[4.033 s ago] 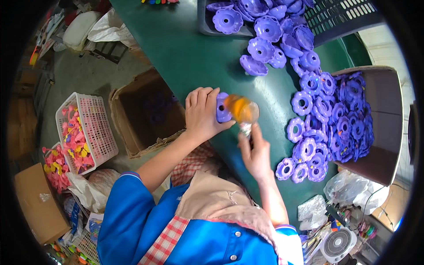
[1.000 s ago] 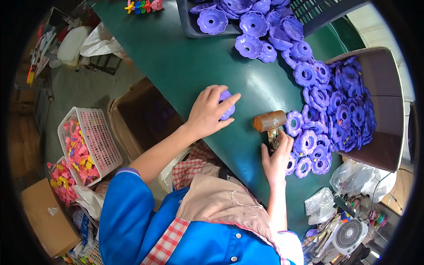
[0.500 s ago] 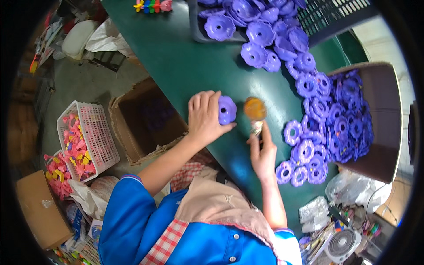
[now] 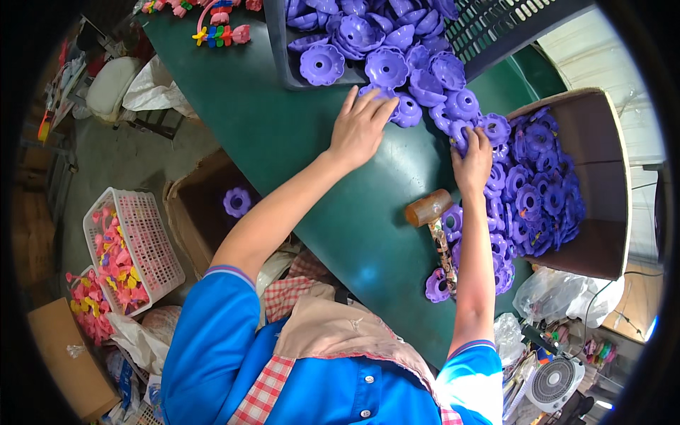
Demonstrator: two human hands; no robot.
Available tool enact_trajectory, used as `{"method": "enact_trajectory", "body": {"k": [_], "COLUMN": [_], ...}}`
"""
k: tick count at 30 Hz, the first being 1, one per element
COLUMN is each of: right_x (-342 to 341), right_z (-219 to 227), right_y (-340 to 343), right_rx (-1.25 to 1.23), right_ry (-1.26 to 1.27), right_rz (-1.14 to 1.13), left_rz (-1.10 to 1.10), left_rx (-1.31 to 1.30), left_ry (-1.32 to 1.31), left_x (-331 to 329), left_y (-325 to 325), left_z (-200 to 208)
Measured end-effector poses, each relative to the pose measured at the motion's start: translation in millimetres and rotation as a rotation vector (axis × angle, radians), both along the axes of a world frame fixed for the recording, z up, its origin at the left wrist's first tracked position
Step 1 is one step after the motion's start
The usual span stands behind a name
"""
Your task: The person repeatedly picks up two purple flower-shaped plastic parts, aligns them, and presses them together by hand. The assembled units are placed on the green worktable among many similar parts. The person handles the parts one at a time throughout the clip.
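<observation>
My left hand (image 4: 363, 131) reaches out with fingers spread. Its fingertips lie over a purple flower-shaped cup (image 4: 379, 93) at the lower edge of the heap. To the right, my right hand (image 4: 473, 166) has thumb and fingers closed on a purple flower-shaped ring (image 4: 460, 136), partly hidden by the fingers. A mallet (image 4: 431, 208) with a brownish-amber head and a patterned handle lies on the table beside my right forearm, with purple rings around its handle. A single purple flower piece (image 4: 237, 202) shows within the cardboard box below the table's left edge.
A dark crate (image 4: 282, 64) at the far side holds purple cups. On the right a tipped cardboard box (image 4: 615, 177) spills purple rings onto the green table (image 4: 340, 234). Colourful small toys (image 4: 223, 34) lie far left. White baskets (image 4: 152, 234) of pink and yellow parts stand left, near an open box (image 4: 185, 212).
The mallet has left my right hand and now lies on the table. My left hand no longer holds its purple piece, and both hands have moved away to the purple pieces. The view has shifted.
</observation>
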State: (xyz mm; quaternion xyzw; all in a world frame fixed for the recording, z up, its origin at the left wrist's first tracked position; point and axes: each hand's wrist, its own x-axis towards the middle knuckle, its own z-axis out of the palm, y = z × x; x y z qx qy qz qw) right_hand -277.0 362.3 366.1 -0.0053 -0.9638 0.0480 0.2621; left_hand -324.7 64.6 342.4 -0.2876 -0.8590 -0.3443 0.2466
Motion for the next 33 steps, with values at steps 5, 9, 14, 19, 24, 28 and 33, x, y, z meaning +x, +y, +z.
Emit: {"method": "enact_trajectory", "body": {"k": [5,9,14,19,24,28,33], "right_x": [32.0,71.2,96.5,121.3,133.8,139.8,146.0], "right_z": [26.5,26.4,14.7,19.0,33.9,31.8,32.8], "right_y": [-52.6,-115.3,-143.9,-168.9,-186.3,-189.1,-196.1], "right_rx": [-0.291,-1.292,-2.042,-1.801,-1.372,-1.088,-0.914], "right_ry": [0.062,-0.245,-0.402,-0.322,-0.107,-0.078,-0.041], "right_rz": [0.242,0.227,0.181,0.209,0.262,0.254,0.275], "left_rz": [-0.123,0.042,-0.094,-0.269,-0.424,-0.355,-0.342], "left_rx": [0.567,0.197,0.108,1.108,1.627,1.511,1.422], "left_ry": [-0.351,-0.507,-0.317,-1.011,-1.446,-1.344,-1.151], "left_x": [14.2,59.1,82.9,112.1,127.1,137.6,146.9], "left_y": [-19.2,-72.1,-72.8,-70.8,-66.8,-59.6,-51.5], "left_z": [12.9,3.2,-14.7,-2.4,25.2,35.0,41.5]}}
